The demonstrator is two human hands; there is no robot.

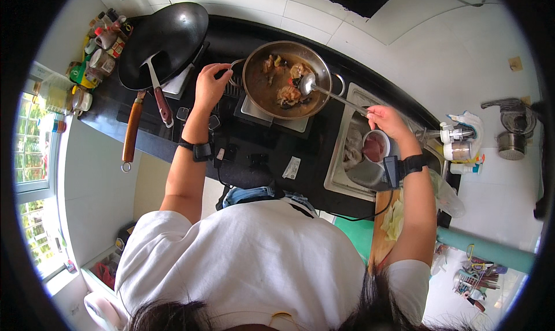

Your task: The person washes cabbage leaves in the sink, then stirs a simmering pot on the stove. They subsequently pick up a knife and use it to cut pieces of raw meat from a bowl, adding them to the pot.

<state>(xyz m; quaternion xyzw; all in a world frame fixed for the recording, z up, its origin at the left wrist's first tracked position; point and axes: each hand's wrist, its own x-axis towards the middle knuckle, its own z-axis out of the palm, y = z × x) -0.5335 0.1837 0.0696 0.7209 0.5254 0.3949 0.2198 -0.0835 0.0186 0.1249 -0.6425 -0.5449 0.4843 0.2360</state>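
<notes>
A wide metal pot [260, 82] stands on the cooker, holding brown broth with chunks of food [289, 95] that look like bony meat. The fingers of my left hand [211, 85] are at the pot's left loop handle [234, 66], thumb and forefinger pinched on or against it. In my right hand [386, 119] is the handle of a metal ladle [334, 95]. The ladle's bowl rests inside the pot, at its right side, among the food. Below my right hand, a white bowl with reddish meat [373, 147] sits in the sink [360, 175].
A black wok [169, 40] with a wooden handle is tilted at the left, a spatula [158, 92] lying in it. Seasoning jars and bottles [102, 60] crowd the left corner. Beside the sink are a faucet [429, 134] and a wooden cutting board [381, 218] with cabbage leaves [393, 218].
</notes>
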